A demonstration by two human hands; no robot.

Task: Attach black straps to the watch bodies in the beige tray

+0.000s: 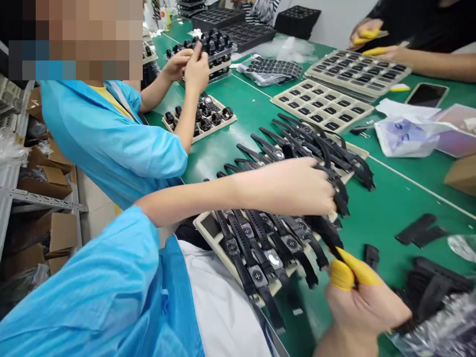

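Right hand clamped on black strap

Yellow-covered fingers pinch it at the right end of the beige tray of watches. Left hand curls over the watches; can't tell its grip. Green worktop underneath, loose bands right.

Counts one left hand and one right hand of the wearer, two yellow finger cots on the latter, plus four co-worker hands in clear view. Shows at least six square watches, too crowded for an exact figure, and at least two trays of black pieces. Includes one phone, one lettered bag, two loose straps together, and one strap pile, too tangled to number.
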